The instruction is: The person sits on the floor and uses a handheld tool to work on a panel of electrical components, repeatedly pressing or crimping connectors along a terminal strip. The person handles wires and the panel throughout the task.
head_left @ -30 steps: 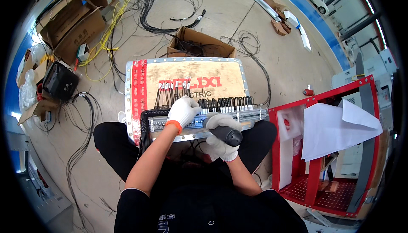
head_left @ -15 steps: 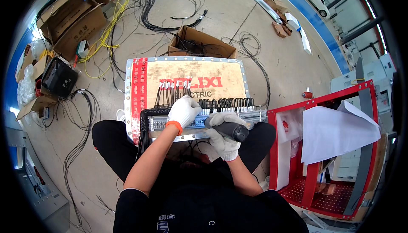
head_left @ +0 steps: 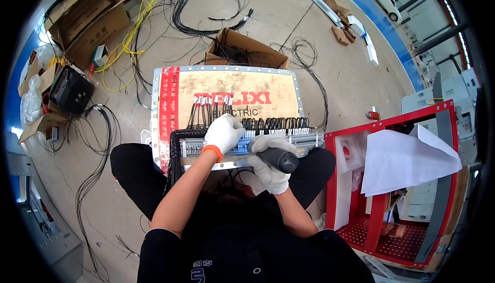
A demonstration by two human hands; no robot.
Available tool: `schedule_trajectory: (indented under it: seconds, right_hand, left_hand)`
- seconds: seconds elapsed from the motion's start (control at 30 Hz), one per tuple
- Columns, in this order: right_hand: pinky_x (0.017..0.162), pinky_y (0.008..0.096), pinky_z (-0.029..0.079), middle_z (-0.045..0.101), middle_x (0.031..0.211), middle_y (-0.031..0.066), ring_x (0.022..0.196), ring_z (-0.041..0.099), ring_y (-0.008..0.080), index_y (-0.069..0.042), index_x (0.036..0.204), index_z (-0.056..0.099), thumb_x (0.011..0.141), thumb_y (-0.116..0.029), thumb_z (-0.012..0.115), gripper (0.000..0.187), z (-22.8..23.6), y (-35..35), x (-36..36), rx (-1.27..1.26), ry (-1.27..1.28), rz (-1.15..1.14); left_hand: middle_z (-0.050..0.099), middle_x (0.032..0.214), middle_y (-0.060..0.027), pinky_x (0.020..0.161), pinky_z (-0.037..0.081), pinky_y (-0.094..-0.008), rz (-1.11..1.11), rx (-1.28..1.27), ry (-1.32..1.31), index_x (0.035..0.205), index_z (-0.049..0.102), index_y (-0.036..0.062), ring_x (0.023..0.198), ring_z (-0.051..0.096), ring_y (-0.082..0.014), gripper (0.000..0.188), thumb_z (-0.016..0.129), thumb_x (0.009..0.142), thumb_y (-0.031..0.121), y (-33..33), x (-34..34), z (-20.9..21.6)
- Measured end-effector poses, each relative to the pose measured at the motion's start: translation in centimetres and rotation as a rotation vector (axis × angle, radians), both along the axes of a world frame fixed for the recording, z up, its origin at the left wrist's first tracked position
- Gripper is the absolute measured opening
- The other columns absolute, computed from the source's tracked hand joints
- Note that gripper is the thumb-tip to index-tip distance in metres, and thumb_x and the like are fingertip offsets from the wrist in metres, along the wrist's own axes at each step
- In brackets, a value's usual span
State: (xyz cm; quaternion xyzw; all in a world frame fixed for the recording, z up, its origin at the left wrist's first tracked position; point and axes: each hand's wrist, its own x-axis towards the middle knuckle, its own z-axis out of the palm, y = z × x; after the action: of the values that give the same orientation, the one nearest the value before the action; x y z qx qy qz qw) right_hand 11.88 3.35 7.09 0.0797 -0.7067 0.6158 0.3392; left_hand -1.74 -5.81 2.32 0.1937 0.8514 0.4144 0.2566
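A rail of grey and blue terminal blocks (head_left: 309, 141) lies across the near side of a panel-topped case (head_left: 281, 84) at my knees. My left hand (head_left: 224, 132), in a white glove with an orange cuff, has its fingers pinched together at the blocks; what they hold is hidden. In my gloved right hand (head_left: 269, 175) is a black electric screwdriver (head_left: 280, 160), its rounded end toward me and its tip out of sight. Looped black wires (head_left: 278, 124) with white markers enter the rail on the right. Loose marked wires (head_left: 206, 110) stand up left of them.
A thick black wire bundle (head_left: 175, 156) bends down at the rail's left end. An open carton (head_left: 247, 51) stands beyond the case. At right is a red metal frame (head_left: 332, 180) with white paper (head_left: 407, 159) over it. Cable coils (head_left: 180, 14) lie on the floor.
The screwdriver's rear end has tilted very slightly left and the view has shifted a little. Both hands stay at almost the same places on the terminal rail.
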Motion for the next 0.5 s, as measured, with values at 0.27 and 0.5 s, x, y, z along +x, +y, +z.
schedule_trajectory:
  seconds: [0.27, 0.5]
  right_hand:
    - [0.078, 0.0359, 0.054, 0.065, 0.097, 0.0116, 0.089, 0.064, 0.025, -0.005, 0.113, 0.052, 0.076, 0.012, 0.077, 0.048, 1.0, 0.3, -0.9, 0.162, -0.036, 0.124]
    - [0.089, 0.0384, 0.05, 0.058, 0.105, 0.007, 0.089, 0.057, 0.0181, -0.006, 0.11, 0.052, 0.089, 0.011, 0.053, 0.026, 4.2, 2.9, -0.8, -0.349, 0.046, -0.107]
  left_hand:
    - [0.069, 0.105, -0.0118, 0.089, 0.053, -0.0415, -0.07, 0.002, 0.02, 0.085, 0.077, 0.0068, 0.098, 0.068, -0.0326, 0.02, 0.07, 0.079, 0.025, -0.2, -0.2, -0.5]
    - [0.069, 0.109, -0.0169, 0.091, 0.052, -0.0435, -0.1, 0.029, 0.013, 0.094, 0.078, 0.0058, 0.1, 0.067, -0.0358, 0.031, 0.068, 0.083, 0.033, -0.3, -0.3, 0.0]
